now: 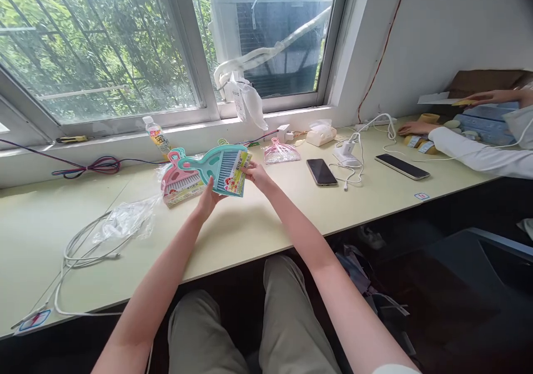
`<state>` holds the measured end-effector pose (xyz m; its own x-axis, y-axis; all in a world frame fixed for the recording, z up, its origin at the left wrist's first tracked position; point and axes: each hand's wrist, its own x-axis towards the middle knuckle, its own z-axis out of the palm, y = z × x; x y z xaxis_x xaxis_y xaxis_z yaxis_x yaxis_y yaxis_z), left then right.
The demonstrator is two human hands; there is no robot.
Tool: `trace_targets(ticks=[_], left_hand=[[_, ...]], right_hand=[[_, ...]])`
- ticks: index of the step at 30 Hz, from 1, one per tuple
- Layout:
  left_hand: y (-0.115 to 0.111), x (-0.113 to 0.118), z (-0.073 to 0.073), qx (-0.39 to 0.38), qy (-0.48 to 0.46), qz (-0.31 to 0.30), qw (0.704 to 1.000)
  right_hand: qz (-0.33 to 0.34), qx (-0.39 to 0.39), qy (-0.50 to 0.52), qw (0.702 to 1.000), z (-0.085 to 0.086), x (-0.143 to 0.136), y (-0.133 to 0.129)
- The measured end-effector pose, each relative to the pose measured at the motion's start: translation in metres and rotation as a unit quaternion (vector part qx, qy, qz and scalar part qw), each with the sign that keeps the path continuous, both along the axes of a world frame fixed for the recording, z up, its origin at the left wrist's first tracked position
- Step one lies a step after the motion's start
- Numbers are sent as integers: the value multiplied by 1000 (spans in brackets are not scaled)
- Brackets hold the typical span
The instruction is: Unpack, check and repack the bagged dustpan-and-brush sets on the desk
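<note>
Between my hands, a teal toy dustpan and brush set (211, 166) with a printed card is tilted above the table. My left hand (207, 201) grips its lower edge, thumb on the front. My right hand (257, 175) pinches the card's upper right side; some of its fingers are hidden behind the set. Just behind and to the left, a pink dustpan and brush set (179, 181) rests on the table, partly covered by the teal one. Another pink set (281, 151) in clear wrapping lies farther back, near the window wall.
Clear plastic wrapping (125, 220) and a coiled white cable (79, 260) lie on the left. A drink bottle (155, 136) stands by the sill. To the right are a phone (321, 172), a charger (345, 151), tissues (321, 134) and another phone (402, 166). A co-worker's hands (416, 129) handle items far right.
</note>
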<state>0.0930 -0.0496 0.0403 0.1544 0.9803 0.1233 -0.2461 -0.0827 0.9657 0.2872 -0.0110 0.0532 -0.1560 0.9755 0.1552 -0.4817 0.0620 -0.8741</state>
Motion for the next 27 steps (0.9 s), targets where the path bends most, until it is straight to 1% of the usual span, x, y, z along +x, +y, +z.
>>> trace_targets(ticks=[2,3,4,5,6,7,9,10,11,12,13,14,15,16,17,18,19,20,21,23,25,26,27], left_hand=[[3,4,-13,-19,-7,60,998],[4,1,-16,-19,-4,96,995],[6,-4,-19,-14,4,127,992],[8,-9,-20,-4,16,153,988],[10,-15,-21,8,28,176,984],[12,-20,-22,21,40,195,980],[14,-24,-22,50,59,214,974],[14,-23,-22,67,66,213,973],[12,-21,-22,85,73,206,972],[10,-18,-21,103,80,200,971],[6,-15,-20,119,92,199,968],[1,-11,-18,132,113,203,964],[-5,-8,-16,140,143,207,957],[-11,-5,-13,146,184,209,949],[-18,-3,-10,149,230,208,939],[-23,-2,-8,150,272,211,927],[-28,-1,-6,148,308,217,914],[-32,-1,-4,145,336,226,903],[-34,-1,-3,143,355,234,894],[-33,0,-3,145,375,229,886],[-27,-1,-4,157,358,204,898],[-22,-3,-5,163,330,206,907],[-17,-6,-4,167,297,220,914]], right_hand=[[7,-2,-110,994,-1,12,4],[0,-12,-191,981,-2,22,5],[-16,-26,-288,957,-3,33,6],[-43,-43,-388,920,-4,45,5],[-98,-62,-468,876,-6,57,4],[-168,-64,-529,829,-7,69,2],[-312,-81,-613,721,-7,86,-3],[-363,-73,-631,682,-5,91,-4],[-402,-54,-638,654,-3,91,-6],[-425,-21,-635,644,1,88,-8],[-431,24,-624,651,5,80,-10],[-421,75,-608,669,9,67,-13],[-394,131,-587,695,12,51,-17],[-353,181,-564,724,12,31,-22],[-305,225,-546,747,11,10,-28],[-260,268,-532,760,7,-10,-34],[-236,289,-529,762,3,-30,-40],[-235,291,-524,766,-2,-46,-45],[-240,273,-517,775,-6,-58,-49],[-241,230,-508,794,-9,-67,-50],[-237,203,-485,817,-4,-60,-46],[-221,200,-461,836,2,-52,-44],[-199,198,-436,855,9,-42,-42]])
